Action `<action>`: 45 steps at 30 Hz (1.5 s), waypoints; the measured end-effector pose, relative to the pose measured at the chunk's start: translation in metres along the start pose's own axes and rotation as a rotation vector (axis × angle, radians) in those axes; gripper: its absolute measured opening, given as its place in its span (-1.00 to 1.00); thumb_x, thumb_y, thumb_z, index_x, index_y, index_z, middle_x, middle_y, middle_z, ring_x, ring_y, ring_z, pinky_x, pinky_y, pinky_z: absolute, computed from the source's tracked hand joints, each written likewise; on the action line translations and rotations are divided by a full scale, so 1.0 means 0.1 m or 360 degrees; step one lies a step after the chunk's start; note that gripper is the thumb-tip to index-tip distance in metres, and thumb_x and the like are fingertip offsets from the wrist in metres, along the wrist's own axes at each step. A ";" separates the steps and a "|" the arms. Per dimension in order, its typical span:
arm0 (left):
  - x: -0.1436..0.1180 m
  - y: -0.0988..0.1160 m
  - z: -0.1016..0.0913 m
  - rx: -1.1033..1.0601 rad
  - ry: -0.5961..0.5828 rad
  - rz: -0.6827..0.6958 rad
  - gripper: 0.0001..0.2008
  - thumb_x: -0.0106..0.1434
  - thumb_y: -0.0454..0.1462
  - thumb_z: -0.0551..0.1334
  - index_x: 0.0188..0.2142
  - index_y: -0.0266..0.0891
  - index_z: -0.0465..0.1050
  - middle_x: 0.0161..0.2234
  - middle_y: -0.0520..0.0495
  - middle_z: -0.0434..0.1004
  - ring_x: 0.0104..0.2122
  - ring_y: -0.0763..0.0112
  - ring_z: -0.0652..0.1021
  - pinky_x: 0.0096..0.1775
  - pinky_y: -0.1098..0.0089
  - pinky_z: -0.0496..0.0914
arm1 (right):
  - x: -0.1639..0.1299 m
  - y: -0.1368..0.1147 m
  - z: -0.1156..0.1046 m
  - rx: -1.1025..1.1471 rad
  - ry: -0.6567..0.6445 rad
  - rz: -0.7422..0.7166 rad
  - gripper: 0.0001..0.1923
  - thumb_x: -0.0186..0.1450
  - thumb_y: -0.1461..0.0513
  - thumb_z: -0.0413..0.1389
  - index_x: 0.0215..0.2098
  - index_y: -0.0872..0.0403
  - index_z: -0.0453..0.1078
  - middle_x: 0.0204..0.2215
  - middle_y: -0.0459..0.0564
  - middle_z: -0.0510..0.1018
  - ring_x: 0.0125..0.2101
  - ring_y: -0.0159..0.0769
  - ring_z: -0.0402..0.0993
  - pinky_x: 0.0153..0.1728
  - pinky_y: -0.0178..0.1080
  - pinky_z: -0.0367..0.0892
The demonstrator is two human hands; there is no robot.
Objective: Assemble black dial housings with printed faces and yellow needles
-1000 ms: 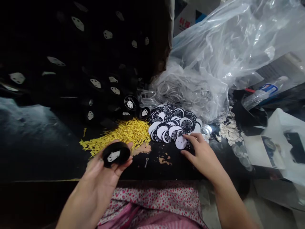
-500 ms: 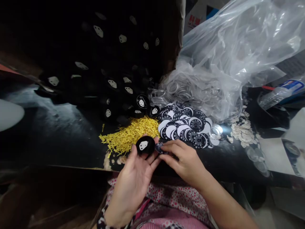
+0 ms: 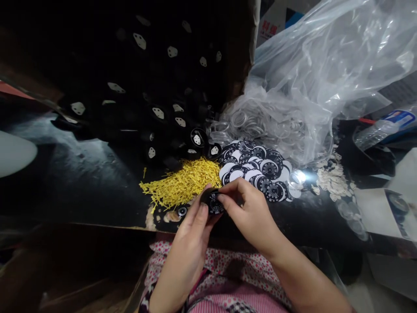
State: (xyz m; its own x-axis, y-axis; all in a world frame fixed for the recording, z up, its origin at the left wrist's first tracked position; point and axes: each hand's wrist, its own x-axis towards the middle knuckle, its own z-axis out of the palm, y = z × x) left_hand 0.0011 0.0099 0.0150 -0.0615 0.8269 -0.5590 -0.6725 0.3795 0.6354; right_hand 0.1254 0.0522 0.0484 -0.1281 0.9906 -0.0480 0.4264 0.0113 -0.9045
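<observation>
Between the fingers of my left hand (image 3: 192,234) is a round black gauge case (image 3: 205,197), partly hidden by the dial and the fingers. A black dial disc (image 3: 215,205) with white numbers lies over the case, and the thumb and fingers of my right hand (image 3: 252,215) pinch its edge. Whether the disc is fully seated inside the case I cannot tell. Just beyond my hands are a heap of thin yellow pointers (image 3: 185,180) and a pile of black-and-white dial discs (image 3: 269,169).
A dark box (image 3: 250,43) at the back holds several black cases with pale plates (image 3: 158,113). Clear rings (image 3: 246,121) spill from a plastic bag (image 3: 325,65). Small off-white plates (image 3: 332,178) lie to the right, near clear discs (image 3: 353,221) and a white carton (image 3: 374,204).
My left hand has turned and closed further around the black case. My right hand has brought the dial disc onto the case, covering its pale plate. The view has shifted slightly.
</observation>
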 end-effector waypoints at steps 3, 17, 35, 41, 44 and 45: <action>0.00 -0.01 -0.03 0.0111 -0.0023 0.0015 -0.67 0.16 -0.09 0.38 -0.06 0.00 0.59 0.07 -0.01 0.55 0.17 0.18 0.43 0.13 0.30 0.39 | 0.02 0.02 0.02 0.0096 -0.0039 0.0138 -0.96 0.26 0.26 0.15 -0.33 0.04 0.36 -0.41 -0.10 0.54 -0.40 -0.37 0.48 -0.36 -0.29 0.38; 0.04 -0.09 -0.21 0.0496 -0.0189 0.0231 -0.62 0.16 -0.18 0.38 0.00 -0.05 0.55 0.09 -0.07 0.54 0.15 0.14 0.46 0.22 0.18 0.25 | -0.04 0.11 -0.03 -0.0039 -0.0182 0.0242 -0.78 0.18 0.17 0.23 -0.40 0.03 0.24 -0.53 -0.20 0.37 -0.53 -0.42 0.32 -0.52 -0.34 0.22; -0.07 0.18 -0.39 -0.0037 0.0164 0.0089 -0.74 0.19 -0.24 0.34 -0.11 -0.14 0.48 0.00 -0.12 0.58 0.06 0.09 0.53 0.08 0.13 0.44 | 0.33 0.03 0.31 -0.1585 -0.0563 -0.0493 -0.83 0.39 0.24 0.02 -0.27 0.18 0.40 -0.34 0.13 0.57 -0.29 -0.06 0.47 -0.23 -0.07 0.13; -0.02 0.13 -0.32 -0.0281 0.0042 -0.0233 -0.80 0.25 -0.24 0.29 -0.11 -0.14 0.49 0.03 -0.13 0.56 -0.03 0.10 0.59 0.03 0.04 0.47 | 0.20 0.06 0.19 -0.0988 -0.0484 -0.0242 -0.91 0.33 0.26 0.10 -0.34 0.09 0.40 -0.36 -0.05 0.59 -0.33 -0.27 0.46 -0.22 -0.17 0.13; 0.00 0.10 -0.28 -0.0251 -0.0020 -0.0163 -0.81 0.22 -0.25 0.33 -0.15 -0.17 0.53 -0.03 -0.13 0.61 -0.05 0.14 0.60 0.03 0.11 0.48 | 0.11 0.09 0.14 -0.0837 -0.0392 -0.0233 -0.93 0.32 0.26 0.14 -0.34 0.08 0.42 -0.34 -0.06 0.58 -0.32 -0.29 0.43 -0.21 -0.20 0.16; 0.00 0.09 -0.27 -0.0205 0.0000 -0.0096 -0.77 0.20 -0.24 0.35 -0.13 -0.17 0.54 -0.05 -0.13 0.61 -0.03 0.15 0.59 0.04 0.15 0.47 | 0.09 0.09 0.12 -0.0852 -0.0360 -0.0288 -0.91 0.32 0.25 0.14 -0.35 0.08 0.42 -0.34 -0.05 0.57 -0.31 -0.27 0.43 -0.21 -0.20 0.16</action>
State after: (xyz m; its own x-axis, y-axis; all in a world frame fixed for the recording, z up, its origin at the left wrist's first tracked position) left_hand -0.0249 0.0028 0.0067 -0.0182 0.8043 -0.5939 -0.7640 0.3720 0.5273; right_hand 0.1171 0.0591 0.0342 -0.4029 0.9136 -0.0551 0.7633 0.3022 -0.5710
